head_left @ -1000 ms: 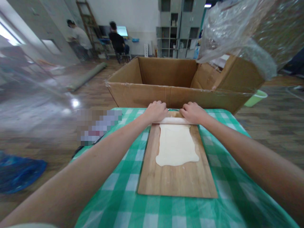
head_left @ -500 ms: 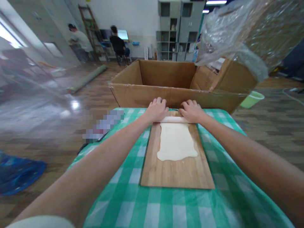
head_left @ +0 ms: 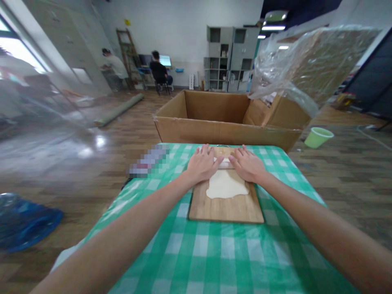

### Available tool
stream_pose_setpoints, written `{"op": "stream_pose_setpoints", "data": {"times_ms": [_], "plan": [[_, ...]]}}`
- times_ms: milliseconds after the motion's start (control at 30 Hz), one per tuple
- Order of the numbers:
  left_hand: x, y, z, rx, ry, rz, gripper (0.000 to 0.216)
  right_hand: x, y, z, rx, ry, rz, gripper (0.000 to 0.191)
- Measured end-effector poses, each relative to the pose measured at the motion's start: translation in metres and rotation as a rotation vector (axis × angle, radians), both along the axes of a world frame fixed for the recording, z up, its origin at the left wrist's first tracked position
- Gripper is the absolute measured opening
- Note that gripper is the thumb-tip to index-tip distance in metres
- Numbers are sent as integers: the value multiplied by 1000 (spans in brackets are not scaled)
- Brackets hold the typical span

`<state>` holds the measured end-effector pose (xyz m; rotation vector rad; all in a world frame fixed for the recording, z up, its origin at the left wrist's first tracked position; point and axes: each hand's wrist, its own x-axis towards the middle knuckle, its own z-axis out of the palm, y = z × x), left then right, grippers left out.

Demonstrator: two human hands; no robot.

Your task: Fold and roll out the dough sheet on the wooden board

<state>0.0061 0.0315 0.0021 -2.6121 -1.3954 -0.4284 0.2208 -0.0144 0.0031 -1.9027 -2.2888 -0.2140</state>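
Note:
A flattened sheet of pale dough (head_left: 226,188) lies on a wooden cutting board (head_left: 226,208) on a table with a green checked cloth (head_left: 196,253). A light rolling pin (head_left: 226,164) rests across the far end of the dough. My left hand (head_left: 202,164) lies flat on the pin's left part with fingers stretched out. On the pin's right part my right hand (head_left: 247,164) presses the same way, fingers extended.
A large open cardboard box (head_left: 226,118) stands just beyond the table's far edge, with clear plastic wrap (head_left: 306,69) hanging over its right side. A green tub (head_left: 318,136) sits on the floor at right, a blue bag (head_left: 24,220) at left. Two people are far back by a monitor.
The view has risen and pulled back, so board and dough look smaller. My hands and the pin have rolled a little toward me over the dough, and the fingers have flattened out.

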Motion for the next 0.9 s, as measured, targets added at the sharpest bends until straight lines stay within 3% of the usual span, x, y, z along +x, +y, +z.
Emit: {"op": "stream_pose_setpoints", "data": {"times_ms": [333, 467, 600, 900], "plan": [[-20, -94, 4, 10, 12, -64, 82, -10, -84, -6, 56, 0, 41, 88], [-24, -109, 1, 19, 23, -68, 91, -10, -101, -7, 56, 7, 53, 88], [-19, -89, 1, -23, 32, -62, 96, -6, -83, -1, -10, 47, 70, 90], [0, -2, 8, -220, 49, -23, 100, 10, 5, 6, -221, 170, 37, 88]]}}
